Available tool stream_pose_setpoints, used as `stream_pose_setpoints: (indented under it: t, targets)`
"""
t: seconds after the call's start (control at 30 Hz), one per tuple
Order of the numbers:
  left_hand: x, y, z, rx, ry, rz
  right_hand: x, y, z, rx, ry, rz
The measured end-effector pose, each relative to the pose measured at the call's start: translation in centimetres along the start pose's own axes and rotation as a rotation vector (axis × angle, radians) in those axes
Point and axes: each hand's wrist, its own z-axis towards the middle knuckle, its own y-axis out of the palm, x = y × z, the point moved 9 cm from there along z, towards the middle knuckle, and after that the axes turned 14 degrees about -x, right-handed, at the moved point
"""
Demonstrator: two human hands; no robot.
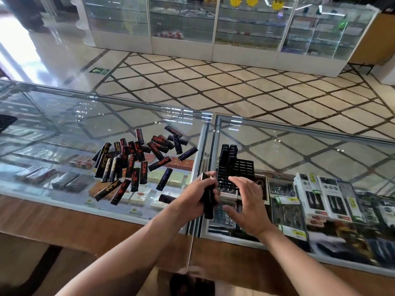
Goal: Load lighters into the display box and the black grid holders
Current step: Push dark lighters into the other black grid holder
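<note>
Glossy black lighters (208, 194) gripped by left hand (195, 194); right hand (245, 201) spread

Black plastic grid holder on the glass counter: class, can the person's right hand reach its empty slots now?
Probably yes. The right hand hovers open at the near edge of the black plastic grid holder, nothing between them; the standing black lighters fill only its far left, leaving the right slots open.

1. On my feed, the loose lighters (132, 163) are black, printed with red, gold or purple markings.
2. The grid holder (243, 166) is plain black.
3. I see a floor (235, 86) of beige tiles crossed by a dark diamond lattice.
4. The counter edge (64, 216) shows brown wood grain; the boxes (330, 199) under the glass are white with yellow tags.
</note>
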Motion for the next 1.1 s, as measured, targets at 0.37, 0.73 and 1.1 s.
stream_pose_setpoints:
  t: [0.37,0.73,1.1]
  targets:
    - [-2.3,2.8,-0.3,-0.146,-0.005,0.200,-1.8,1.5,-0.3,-0.196,-0.237,0.035]
    - [-4.7,2.4,-1.0,-0.076,-0.015,0.211,-1.4,1.8,-0.3,-0.250,-0.228,0.098]
    - [-4.6,2.5,-1.1,-0.122,-0.070,0.158,-1.0,1.8,-0.1,-0.248,-0.228,0.171]
